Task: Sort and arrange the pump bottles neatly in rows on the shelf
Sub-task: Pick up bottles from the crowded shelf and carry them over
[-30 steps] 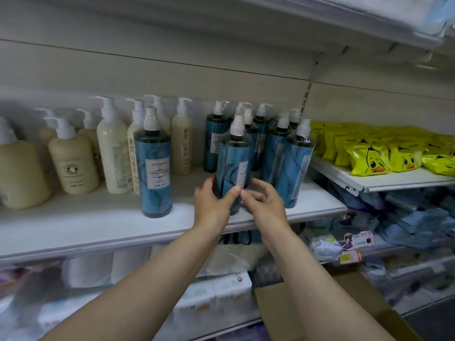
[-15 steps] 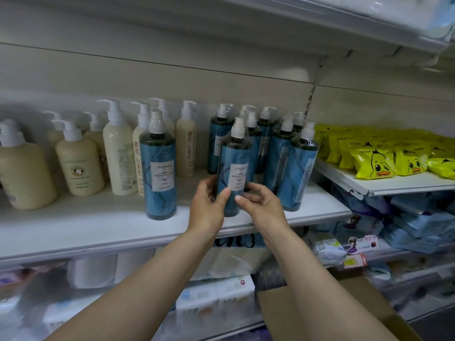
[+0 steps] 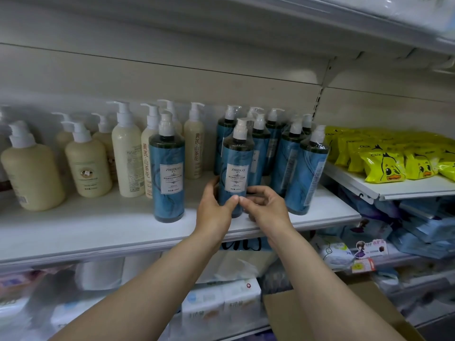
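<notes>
Both hands wrapped round one blue pump bottle (image 3: 236, 168) at the front of the shelf (image 3: 98, 232): left hand (image 3: 214, 212) gripping its lower left side, thumb across the front; right hand (image 3: 267, 207) gripping the lower right, fingers (image 3: 256, 190) curled round the body. Bottle upright, base at or just above the shelf board, hidden by the hands, label facing out.

Partly done, by the look of it. Blue bottles mostly gathered at the right end of the shelf in a loose cluster (image 3: 283, 153) behind and beside the held one, some turned side-on, not yet in straight rows. One more blue bottle (image 3: 169, 173) standing alone further left, in front of the tall cream bottles (image 3: 138, 153) and apart from its own kind; likely still to be moved over. Squat cream bottles (image 3: 86, 161) at the far left, roughly grouped but staggered. Left to do, as a guess: squaring up the blue group, turning labels forward, bringing in the stray.

Readable: "ZHIDUO" on the white labels of both front blue bottles, smaller print beneath too fine to make out. Vertical Chinese characters, 黄芪·山茶花, on the tall cream bottles. Yellow duck packets (image 3: 384, 166) on the neighbouring shelf marked with a short brand word, not clearly legible.
</notes>
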